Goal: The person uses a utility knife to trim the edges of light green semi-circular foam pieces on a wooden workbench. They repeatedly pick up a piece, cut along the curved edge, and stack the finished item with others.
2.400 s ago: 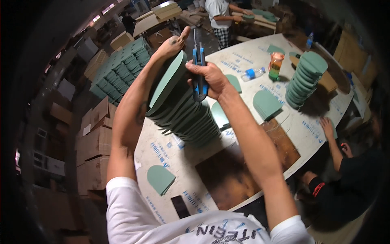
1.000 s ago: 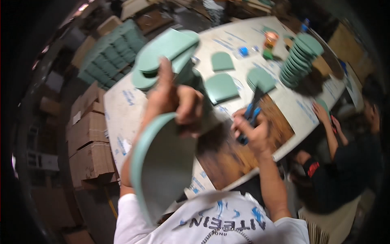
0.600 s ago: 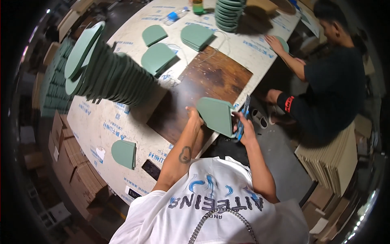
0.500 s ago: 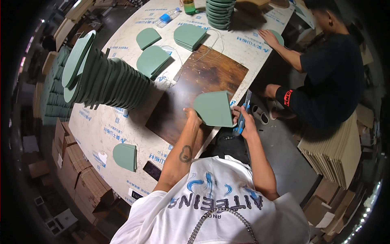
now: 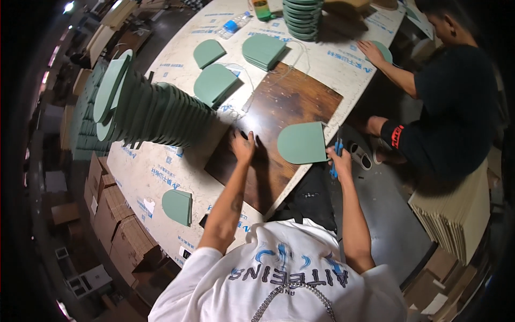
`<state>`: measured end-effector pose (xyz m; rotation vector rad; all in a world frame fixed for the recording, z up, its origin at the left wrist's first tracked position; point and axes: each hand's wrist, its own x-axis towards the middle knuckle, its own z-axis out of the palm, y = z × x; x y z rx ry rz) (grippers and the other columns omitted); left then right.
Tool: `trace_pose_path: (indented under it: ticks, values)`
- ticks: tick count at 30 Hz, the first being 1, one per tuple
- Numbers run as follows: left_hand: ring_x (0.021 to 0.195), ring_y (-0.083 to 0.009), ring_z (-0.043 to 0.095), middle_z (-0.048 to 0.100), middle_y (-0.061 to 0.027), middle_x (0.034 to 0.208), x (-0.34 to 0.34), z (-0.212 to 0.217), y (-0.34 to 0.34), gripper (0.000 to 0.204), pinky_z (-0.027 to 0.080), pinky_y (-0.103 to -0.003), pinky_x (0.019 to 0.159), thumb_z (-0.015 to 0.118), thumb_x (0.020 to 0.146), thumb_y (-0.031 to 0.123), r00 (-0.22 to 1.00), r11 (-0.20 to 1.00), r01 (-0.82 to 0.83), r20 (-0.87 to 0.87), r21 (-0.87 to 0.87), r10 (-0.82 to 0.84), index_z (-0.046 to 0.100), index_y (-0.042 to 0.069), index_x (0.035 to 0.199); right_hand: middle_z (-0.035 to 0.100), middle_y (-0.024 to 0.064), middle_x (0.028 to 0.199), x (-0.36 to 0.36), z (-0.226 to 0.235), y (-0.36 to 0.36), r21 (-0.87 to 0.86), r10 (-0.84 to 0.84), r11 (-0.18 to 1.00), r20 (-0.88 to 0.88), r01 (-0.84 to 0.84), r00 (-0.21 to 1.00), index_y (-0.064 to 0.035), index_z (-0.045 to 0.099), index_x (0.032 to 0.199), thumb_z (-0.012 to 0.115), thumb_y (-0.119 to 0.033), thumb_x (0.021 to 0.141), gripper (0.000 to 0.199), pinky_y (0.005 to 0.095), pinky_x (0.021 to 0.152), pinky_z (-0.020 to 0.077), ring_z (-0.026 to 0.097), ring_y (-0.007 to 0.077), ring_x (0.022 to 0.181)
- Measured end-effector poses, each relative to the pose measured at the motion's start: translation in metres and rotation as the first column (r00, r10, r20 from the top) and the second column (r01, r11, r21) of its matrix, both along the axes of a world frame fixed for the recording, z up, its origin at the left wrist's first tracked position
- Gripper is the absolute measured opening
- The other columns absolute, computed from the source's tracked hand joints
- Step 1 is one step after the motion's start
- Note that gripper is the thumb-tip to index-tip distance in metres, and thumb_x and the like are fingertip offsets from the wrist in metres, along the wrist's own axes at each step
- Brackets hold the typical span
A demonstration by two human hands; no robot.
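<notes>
A green arch-shaped panel (image 5: 301, 144) lies on the right part of a dark brown wooden board (image 5: 292, 96), its straight edge toward my right hand (image 5: 340, 162). That hand is closed round a blue-handled tool (image 5: 335, 166), its fingers close beside the panel's edge; I cannot tell whether they touch it. My left hand (image 5: 243, 147) is apart from the panel, over the left part of the board. Its thumb and fingers are spread, with a small dark spot between them that I cannot make out.
A tall leaning stack of green panels (image 5: 166, 112) stands at the left. Smaller piles (image 5: 263, 51) lie beyond the board, with loose string, a bottle (image 5: 234, 25) and another stack (image 5: 302, 19). A co-worker (image 5: 450, 102) sits at the right, one hand on a panel.
My left hand has let go of the green panel and moved left over the board. The panel, held up before, now lies flatter on the board. My right hand keeps the tool.
</notes>
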<state>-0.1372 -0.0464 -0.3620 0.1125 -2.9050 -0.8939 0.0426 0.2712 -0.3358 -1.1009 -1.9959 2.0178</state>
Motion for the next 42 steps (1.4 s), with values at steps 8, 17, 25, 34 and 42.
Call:
trace_pose_path:
  ticks: [8, 17, 25, 34, 42]
  values:
    - [0.136, -0.0503, 0.037, 0.035, -0.0366, 0.148, -0.05, -0.038, -0.015, 0.11, 0.031, -0.049, 0.115, 0.088, 0.071, 0.048, 0.982, 0.971, 0.191, -0.032, 0.143, -0.189, 0.035, -0.011, 0.147, 0.066, 0.0041, 0.077, 0.006, 0.003, -0.008, 0.098, 0.073, 0.992, 0.028, -0.075, 0.997, -0.0002, 0.069, 0.1, 0.076, -0.022, 0.089, 0.026, 0.0278, 0.052, 0.0497, 0.061, 0.0116, 0.059]
    - [0.13, -0.0475, 0.041, 0.039, -0.0344, 0.142, -0.015, -0.016, 0.019, 0.103, 0.034, -0.051, 0.111, 0.084, 0.075, 0.053, 0.971, 0.971, 0.236, -0.057, 0.037, -0.234, 0.042, -0.014, 0.14, 0.072, 0.0059, 0.098, 0.036, 0.008, 0.001, -0.047, 0.001, 0.999, 0.04, 0.001, 0.999, 0.0015, 0.061, 0.133, 0.075, -0.008, 0.085, 0.051, 0.0269, 0.056, 0.0499, 0.062, 0.0104, 0.071]
    - [0.138, -0.0509, 0.034, 0.035, -0.0352, 0.15, 0.039, 0.028, 0.074, 0.067, 0.025, -0.059, 0.115, 0.067, 0.094, 0.036, 0.857, 0.863, 0.503, -0.104, -0.047, -0.505, 0.047, -0.006, 0.142, 0.072, 0.0069, 0.085, 0.024, -0.011, -0.002, 0.237, -0.293, 0.929, 0.006, 0.284, 0.956, -0.0018, 0.073, 0.107, 0.073, -0.02, 0.091, 0.025, 0.0308, 0.055, 0.0509, 0.062, 0.013, 0.062]
    - [0.144, -0.0408, 0.031, 0.034, -0.0222, 0.157, 0.062, 0.016, 0.128, 0.073, 0.02, -0.061, 0.116, 0.063, 0.094, 0.044, 0.735, 0.733, 0.665, -0.043, -0.143, -0.676, 0.041, 0.001, 0.149, 0.068, 0.0068, 0.084, 0.028, 0.008, -0.025, -0.272, -0.279, 0.909, 0.166, 0.315, 0.946, -0.0025, 0.064, 0.101, 0.072, -0.011, 0.092, 0.015, 0.0299, 0.058, 0.055, 0.068, 0.0163, 0.071]
    - [0.143, -0.0406, 0.032, 0.037, -0.0255, 0.152, 0.058, 0.015, 0.145, 0.066, 0.017, -0.062, 0.116, 0.059, 0.097, 0.035, 0.744, 0.746, 0.633, -0.101, -0.208, -0.66, 0.039, -0.002, 0.148, 0.069, 0.008, 0.085, 0.001, 0.006, -0.01, -0.37, -0.322, 0.864, 0.115, 0.341, 0.94, -0.0001, 0.066, 0.103, 0.071, -0.007, 0.091, 0.014, 0.0301, 0.059, 0.0541, 0.069, 0.0175, 0.07]
